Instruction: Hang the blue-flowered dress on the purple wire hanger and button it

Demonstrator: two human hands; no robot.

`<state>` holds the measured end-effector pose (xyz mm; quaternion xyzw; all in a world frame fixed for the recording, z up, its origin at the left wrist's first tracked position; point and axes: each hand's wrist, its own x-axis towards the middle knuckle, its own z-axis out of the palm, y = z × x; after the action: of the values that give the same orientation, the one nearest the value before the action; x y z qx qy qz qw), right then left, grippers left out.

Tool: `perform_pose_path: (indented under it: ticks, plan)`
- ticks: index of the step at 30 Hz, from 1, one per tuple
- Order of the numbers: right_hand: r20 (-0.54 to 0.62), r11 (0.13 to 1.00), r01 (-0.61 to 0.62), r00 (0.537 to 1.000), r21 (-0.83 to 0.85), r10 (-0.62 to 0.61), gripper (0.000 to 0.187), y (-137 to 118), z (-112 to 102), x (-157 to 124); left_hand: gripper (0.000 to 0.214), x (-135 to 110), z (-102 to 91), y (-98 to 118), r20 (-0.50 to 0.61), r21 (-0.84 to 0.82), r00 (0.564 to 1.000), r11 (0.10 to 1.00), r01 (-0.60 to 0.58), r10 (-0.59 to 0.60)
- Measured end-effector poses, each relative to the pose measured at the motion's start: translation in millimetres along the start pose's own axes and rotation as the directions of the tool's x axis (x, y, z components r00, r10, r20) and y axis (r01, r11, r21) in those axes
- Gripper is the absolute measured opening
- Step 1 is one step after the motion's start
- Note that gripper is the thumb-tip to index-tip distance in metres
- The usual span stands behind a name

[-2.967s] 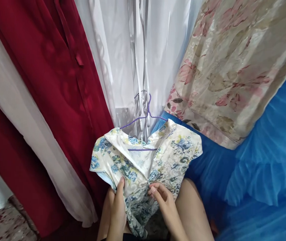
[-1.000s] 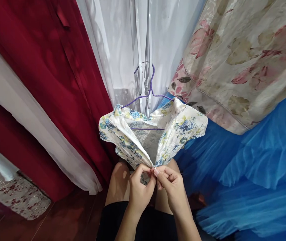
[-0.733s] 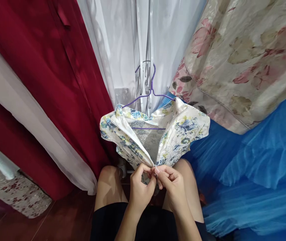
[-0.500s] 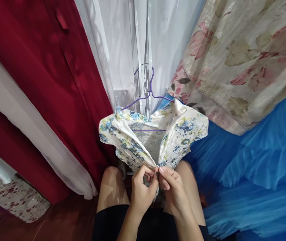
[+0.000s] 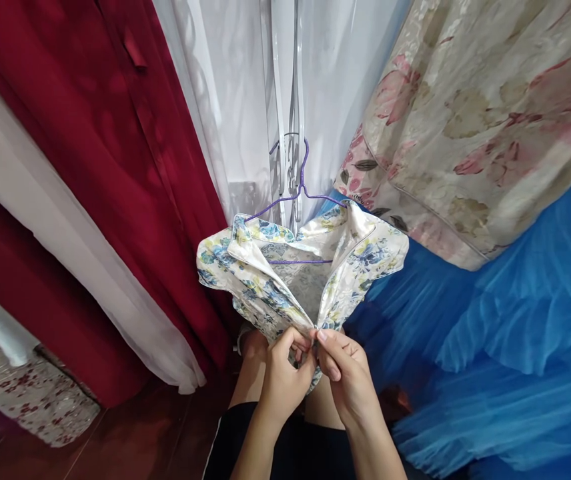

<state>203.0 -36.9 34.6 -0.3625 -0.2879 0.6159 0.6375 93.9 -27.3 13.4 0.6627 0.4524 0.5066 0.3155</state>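
A cream dress with blue and yellow flowers (image 5: 260,287) hangs on a purple wire hanger (image 5: 301,190) in front of me. Its front gapes in a V from the collar down to my fingers. My left hand (image 5: 288,373) is closed, pinching the front edge at the bottom of the V. Right beside it, my right hand (image 5: 348,370) pinches the other edge, thumb and fingers pressed together. The fingertips of both hands almost touch. Whatever small fastening lies between them is hidden, and the dress's lower part is mostly covered by my hands.
Dark red cloth (image 5: 165,167) and a pale sheer panel (image 5: 90,267) hang at left. White fabric (image 5: 235,87) hangs behind the hanger, with white straps. At right are a pink-flowered cream garment (image 5: 490,133) and blue tulle (image 5: 505,333). The floor (image 5: 130,427) has reddish tiles.
My knees have drawn closer together beneath the dress. The dress's right shoulder has shifted slightly inward. Both hands keep their pinch in nearly the same place.
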Motion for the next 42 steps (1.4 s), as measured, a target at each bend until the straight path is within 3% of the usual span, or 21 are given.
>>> perform_pose_path:
  ticks: [13,20,29,42]
  plan:
    - [0.000,0.997,0.075,0.997,-0.018,-0.075,0.035,-2,16,3,0.015,-1,-4.1,-11,0.028,0.018,0.999,1.000,0.026,-0.026]
    - [-0.032,0.994,0.102,0.994,-0.045,-0.104,0.029,-13,29,16,0.009,1,-5.8,-13,0.068,-0.039,0.997,0.998,0.039,-0.036]
    - [-0.021,0.977,0.186,0.982,-0.109,-0.189,0.025,-27,31,33,0.010,4,-0.7,-10,0.064,-0.032,0.998,0.999,0.016,-0.014]
    - [0.076,0.974,0.224,0.972,-0.027,-0.222,0.029,-58,49,62,0.016,1,-4.6,-6,0.107,0.031,0.991,0.997,0.072,-0.075]
